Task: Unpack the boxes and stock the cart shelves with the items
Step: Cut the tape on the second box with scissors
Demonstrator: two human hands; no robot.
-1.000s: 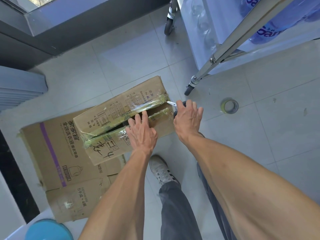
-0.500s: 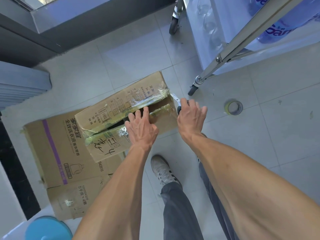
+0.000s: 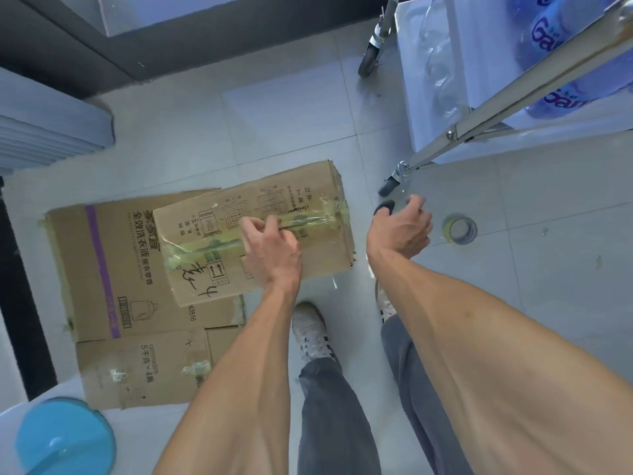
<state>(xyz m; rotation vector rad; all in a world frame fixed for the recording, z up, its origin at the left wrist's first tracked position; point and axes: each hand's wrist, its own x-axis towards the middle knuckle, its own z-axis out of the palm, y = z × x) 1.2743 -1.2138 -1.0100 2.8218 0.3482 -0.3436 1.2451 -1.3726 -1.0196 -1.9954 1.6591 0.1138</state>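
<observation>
Box (image 3: pixel 260 231) sits on a flattened carton (image 3: pixel 113 269) beside the cart (image 3: pixel 534 80), tape partly slit, flaps unopened. Left hand (image 3: pixel 270 248) curls its fingers into the seam. Right hand (image 3: pixel 399 228), clear of the box, grips a dark-handled cutter (image 3: pixel 383 208). Bottles (image 3: pixel 548 36) already shelved; this box's unpacking remains.

On the grey tiled floor (image 3: pixel 281 118) we list a roll of tape (image 3: pixel 460 229) lying flat at right, a round blue lid (image 3: pixel 65 437) at near left, and a grey slatted unit (image 3: pixel 48 138) at far left, below a dark window frame (image 3: pixel 102 46).
</observation>
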